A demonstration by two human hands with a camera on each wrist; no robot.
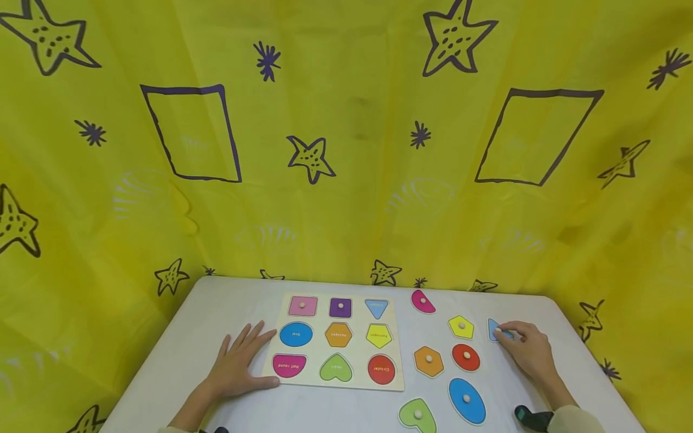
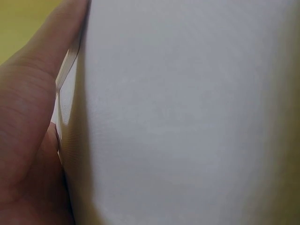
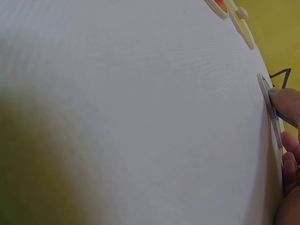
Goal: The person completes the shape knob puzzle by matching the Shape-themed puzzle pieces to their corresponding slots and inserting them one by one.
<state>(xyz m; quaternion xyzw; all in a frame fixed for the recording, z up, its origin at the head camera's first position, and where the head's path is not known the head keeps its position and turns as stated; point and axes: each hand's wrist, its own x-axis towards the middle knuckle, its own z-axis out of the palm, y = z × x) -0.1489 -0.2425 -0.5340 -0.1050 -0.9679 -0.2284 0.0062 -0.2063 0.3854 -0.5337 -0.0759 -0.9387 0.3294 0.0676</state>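
A wooden shape puzzle board point(image 1: 314, 380) lies on the white table, with printed shape slots in rows. A pink rectangle piece point(image 1: 310, 307) and a purple square piece point(image 1: 334, 312), both knobbed, sit in its far row. My left hand point(image 1: 236, 362) rests with spread fingers at the board's left edge, thumb by the near corner. On the right, my right hand point(image 1: 527, 352) pinches the knob of a blue triangle piece point(image 1: 491, 328) with thumb and fingertips; part of the piece is hidden. In the right wrist view this triangle piece point(image 3: 268, 105) shows edge-on, close over the table.
Between board and right hand lie a magenta half round point(image 1: 417, 296), yellow pentagon point(image 1: 455, 322), orange hexagon point(image 1: 422, 364), red circle point(image 1: 472, 364), blue oval point(image 1: 473, 411) and green heart point(image 1: 409, 409). A yellow patterned curtain point(image 1: 357, 198) hangs behind the table point(image 1: 238, 300).
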